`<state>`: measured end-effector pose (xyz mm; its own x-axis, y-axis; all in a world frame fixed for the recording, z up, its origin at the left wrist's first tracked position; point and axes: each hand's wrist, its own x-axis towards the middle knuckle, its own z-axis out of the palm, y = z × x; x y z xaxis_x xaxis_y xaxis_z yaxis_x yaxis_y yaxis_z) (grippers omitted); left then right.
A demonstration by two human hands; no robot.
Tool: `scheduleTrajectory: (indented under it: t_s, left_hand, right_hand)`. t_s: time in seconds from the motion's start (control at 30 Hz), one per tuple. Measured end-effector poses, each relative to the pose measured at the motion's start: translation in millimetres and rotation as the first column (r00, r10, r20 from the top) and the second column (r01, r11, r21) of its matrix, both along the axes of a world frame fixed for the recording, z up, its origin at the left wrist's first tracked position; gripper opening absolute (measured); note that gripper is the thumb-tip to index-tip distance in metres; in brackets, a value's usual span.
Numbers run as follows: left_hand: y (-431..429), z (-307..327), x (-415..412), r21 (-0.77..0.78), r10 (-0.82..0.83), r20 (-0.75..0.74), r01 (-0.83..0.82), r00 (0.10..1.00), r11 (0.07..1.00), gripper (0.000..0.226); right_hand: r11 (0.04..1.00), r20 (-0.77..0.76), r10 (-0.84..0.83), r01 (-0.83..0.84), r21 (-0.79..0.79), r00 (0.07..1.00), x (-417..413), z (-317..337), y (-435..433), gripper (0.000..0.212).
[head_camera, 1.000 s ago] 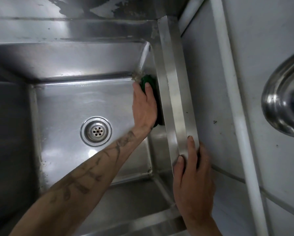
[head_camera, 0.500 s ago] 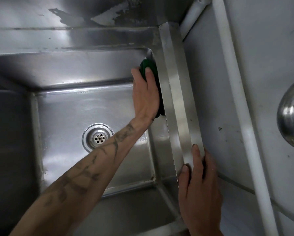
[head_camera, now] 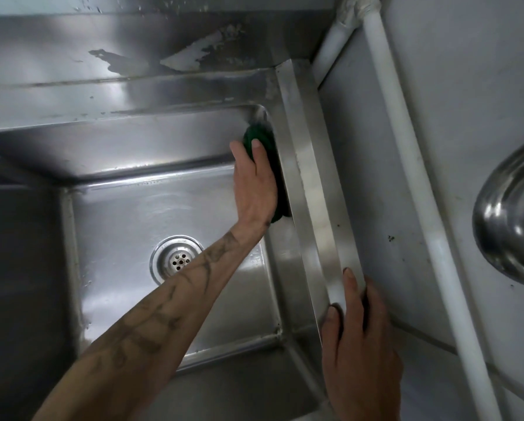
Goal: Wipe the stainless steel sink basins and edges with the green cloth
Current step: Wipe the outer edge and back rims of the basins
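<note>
The stainless steel sink basin (head_camera: 127,226) fills the left and middle of the head view, with a round drain (head_camera: 177,260) in its floor. My left hand (head_camera: 254,183) reaches across the basin and presses the green cloth (head_camera: 259,135) flat against the right inner wall, near the far right corner. Most of the cloth is hidden under my palm and fingers. My right hand (head_camera: 359,344) rests on the sink's right rim (head_camera: 315,177), fingers curled over its near end.
A white pipe (head_camera: 412,177) runs along the grey wall to the right of the rim. The curved edge of a steel bowl (head_camera: 510,226) shows at the far right. The back ledge (head_camera: 133,89) has stains and a wet patch.
My left hand has slid the green cloth along the right wall from low in the corner up toward the rim. My right hand has kept its grip on the rim.
</note>
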<state>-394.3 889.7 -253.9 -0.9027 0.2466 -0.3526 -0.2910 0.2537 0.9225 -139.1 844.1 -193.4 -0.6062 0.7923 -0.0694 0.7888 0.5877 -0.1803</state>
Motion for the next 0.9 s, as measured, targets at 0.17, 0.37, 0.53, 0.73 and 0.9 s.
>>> scheduleTrajectory:
  t_s: [0.17,0.37,0.53,0.73,0.9]
  left_hand:
    - [5,1,-7,0.004,0.011,-0.04,-0.011,0.999,1.0,0.022]
    - [-5,27,-8,-0.018,-0.064,-0.132,0.062,0.989,0.998,0.027]
    - [-5,81,-3,0.007,-0.243,-0.533,0.291,0.81,0.957,0.021]
    - [8,55,-33,-0.668,-0.692,-0.681,0.185,0.238,0.721,0.054]
    - [8,53,-42,-0.738,-0.728,-0.657,0.363,-0.195,0.568,0.052]
  right_hand:
    - [1.0,-0.015,-0.004,0.004,0.002,1.0,-1,3,0,0.055]
    - [1.0,-0.026,0.017,-0.017,0.006,1.0,0,5,1,0.055]
    - [1.0,-0.039,0.022,-0.021,0.012,0.999,-1,8,0,0.055]
    - [1.0,-0.046,0.02,-0.02,-0.009,0.999,-1,8,0,0.055]
    - [0.999,-0.058,0.025,-0.027,-0.036,0.998,0,6,1,0.055]
